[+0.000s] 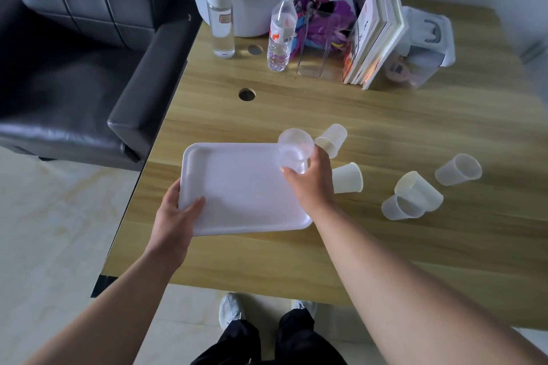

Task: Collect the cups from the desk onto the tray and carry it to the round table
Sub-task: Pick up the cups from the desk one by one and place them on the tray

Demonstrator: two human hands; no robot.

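The right hand (311,178) grips a clear cup (293,151) over the white tray (237,187); set it upright, while the left hand (175,216) clamps the tray's near edge.

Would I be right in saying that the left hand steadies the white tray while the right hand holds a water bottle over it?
Not quite: the head view shows the right hand holding a clear cup, not a bottle. The left hand does steady the white tray.

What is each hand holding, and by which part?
The right hand holds a clear cup by its base end, mouth tipped away. The left hand grips the tray at its near left corner.
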